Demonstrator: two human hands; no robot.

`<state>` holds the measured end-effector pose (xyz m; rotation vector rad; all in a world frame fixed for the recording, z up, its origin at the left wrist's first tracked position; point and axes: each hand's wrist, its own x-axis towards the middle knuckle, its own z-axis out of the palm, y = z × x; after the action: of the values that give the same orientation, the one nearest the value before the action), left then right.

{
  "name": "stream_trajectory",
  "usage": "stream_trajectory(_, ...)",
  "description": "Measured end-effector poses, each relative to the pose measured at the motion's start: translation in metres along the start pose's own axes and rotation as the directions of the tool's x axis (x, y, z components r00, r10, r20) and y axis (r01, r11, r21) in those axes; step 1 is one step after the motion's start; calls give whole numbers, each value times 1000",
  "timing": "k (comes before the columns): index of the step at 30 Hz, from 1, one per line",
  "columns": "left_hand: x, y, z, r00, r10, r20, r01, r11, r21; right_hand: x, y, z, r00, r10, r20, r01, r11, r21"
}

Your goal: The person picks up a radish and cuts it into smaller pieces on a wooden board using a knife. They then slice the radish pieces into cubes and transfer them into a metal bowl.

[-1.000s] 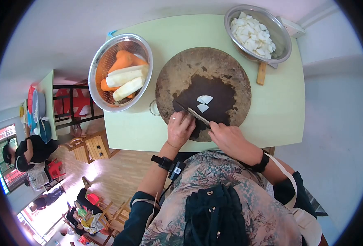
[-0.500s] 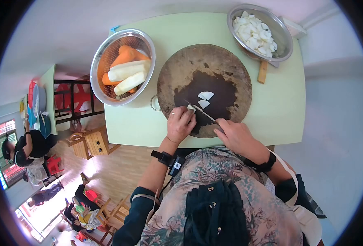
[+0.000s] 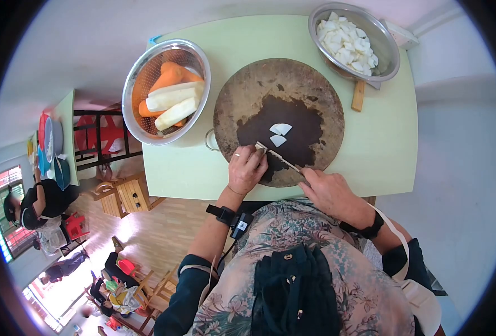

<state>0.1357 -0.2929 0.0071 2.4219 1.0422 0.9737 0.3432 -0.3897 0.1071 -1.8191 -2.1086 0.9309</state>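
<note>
Left hand [image 3: 246, 171] curls tight over a small white vegetable piece [image 3: 261, 147] on the round dark wooden chopping board [image 3: 248, 89], near the pale green table's [image 3: 382, 145] front edge. Right hand [image 3: 327, 191] is wrapped around the knife [image 3: 281, 158], blade touching that piece. Two cut white slices [image 3: 279, 133] lie just beyond. Steel colander of peeled roots [image 3: 167, 89] at the left edge, steel bowl of white chunks [image 3: 353, 42] at the far right corner.

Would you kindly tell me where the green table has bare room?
Free: the table right of the chopping board, and the strip between colander and bowl. Crowded: the board's near edge, with left hand, knife, right hand.
</note>
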Motion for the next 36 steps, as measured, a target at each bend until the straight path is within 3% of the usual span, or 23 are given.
stream_trajectory(7, -3, -3, 2, 1000, -3, 11, 3, 1000, -3, 23, -4, 16, 999, -39, -19, 39, 999, -12)
stream_trajectory(16, -5, 5, -6, 998, -5, 70, 1, 999, 52, 42, -3, 36, 998, 22, -59, -25, 998, -53)
stream_trajectory(18, -7, 12, -12, 990, -77, 120, 69, 995, 74, 40, 7, 37, 989, 38, -141, -28, 997, 67)
stream_trajectory(21, -16, 0, -5, 989, -23, 145, 13, 998, 68, 38, 17, 26, 978, 126, -168, -110, 989, 103)
stream_trajectory(29, 34, 1, -3, 994, -80, 71, 72, 991, 111, 37, 40, -3, 948, 149, -281, -66, 956, 284)
stream_trajectory(31, 44, 2, -5, 991, -136, -11, 135, 990, -29, 31, 41, -9, 932, 353, -83, -211, 716, 665)
stream_trajectory(32, 48, 1, -3, 978, -201, -65, 192, 975, -115, 30, 45, -10, 938, 343, -45, -193, 625, 756)
stream_trajectory(33, 51, 0, -1, 933, -359, 22, 351, 898, -264, 30, 46, -15, 935, 355, 10, -213, 538, 816)
stream_trajectory(34, 57, 3, 1, 790, -581, 197, 601, 667, -441, 30, 53, -13, 929, 367, 46, -237, 495, 836)
stream_trajectory(35, 65, 2, 2, 768, -608, 200, 618, 623, -479, 33, 47, -15, 944, 327, 39, -181, 418, 890)
stream_trajectory(36, 67, -6, 9, 685, -618, 385, 661, 306, -685, 36, 50, -12, 941, 332, 66, -177, 316, 932)
